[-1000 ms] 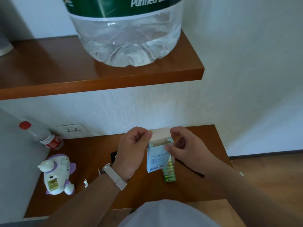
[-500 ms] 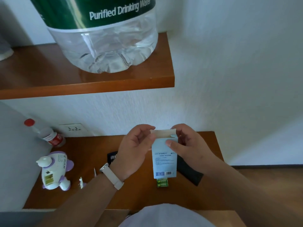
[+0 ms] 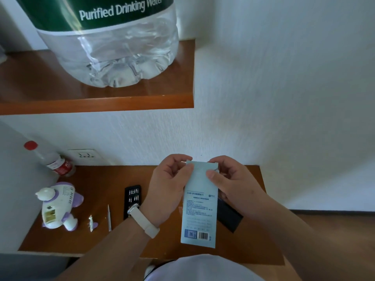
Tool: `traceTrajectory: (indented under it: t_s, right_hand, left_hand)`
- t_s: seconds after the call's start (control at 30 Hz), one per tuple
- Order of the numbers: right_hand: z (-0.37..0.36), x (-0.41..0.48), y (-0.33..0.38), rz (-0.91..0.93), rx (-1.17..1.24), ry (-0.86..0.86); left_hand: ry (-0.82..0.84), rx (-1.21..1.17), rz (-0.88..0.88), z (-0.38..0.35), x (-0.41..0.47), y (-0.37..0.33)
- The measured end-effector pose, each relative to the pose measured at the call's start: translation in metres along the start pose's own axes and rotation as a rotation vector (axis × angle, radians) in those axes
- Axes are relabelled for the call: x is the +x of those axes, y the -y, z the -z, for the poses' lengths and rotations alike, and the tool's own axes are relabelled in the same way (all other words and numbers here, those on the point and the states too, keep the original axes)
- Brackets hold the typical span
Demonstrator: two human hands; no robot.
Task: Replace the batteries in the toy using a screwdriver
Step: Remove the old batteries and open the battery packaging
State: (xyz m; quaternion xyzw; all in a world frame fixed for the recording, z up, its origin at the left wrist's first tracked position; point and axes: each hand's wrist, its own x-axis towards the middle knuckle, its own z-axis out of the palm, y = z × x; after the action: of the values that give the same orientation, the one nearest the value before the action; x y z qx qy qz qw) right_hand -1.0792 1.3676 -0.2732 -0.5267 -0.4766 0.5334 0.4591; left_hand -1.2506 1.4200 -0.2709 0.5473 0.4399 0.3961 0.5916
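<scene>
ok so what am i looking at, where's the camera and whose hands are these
There is no machine here: a person wears a camera on the head, looking down at their two hands. The left hand and right hand pinch the top of a pale blue box, held over a wooden table. On the table lie a white and purple toy with its battery bay open, a screwdriver and a black tray of bits. A big water bottle stands on the shelf above.

Flap of blue box [image 3: 199,209], open a second ago, now tucked shut between my left hand [image 3: 168,185] and right hand [image 3: 233,183]; printed back now faces me.
</scene>
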Motion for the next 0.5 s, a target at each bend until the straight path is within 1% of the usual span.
traceTrajectory:
  t_s: [0.1,0.27,0.4,0.5]
  right_hand:
    - [0.001,-0.002,-0.005,-0.032,0.030,-0.034]
    - [0.000,-0.003,-0.012,-0.124,0.115,-0.079]
    - [0.000,-0.002,-0.017,-0.135,0.138,-0.090]
    - [0.003,0.001,-0.023,-0.121,0.102,-0.059]
  left_hand:
    - [0.005,-0.008,0.057,-0.004,0.000,0.002]
    - [0.070,0.046,0.135,-0.009,0.002,0.006]
    - [0.089,0.055,0.144,-0.009,0.005,0.010]
    - [0.105,0.037,0.177,-0.008,0.004,0.014]
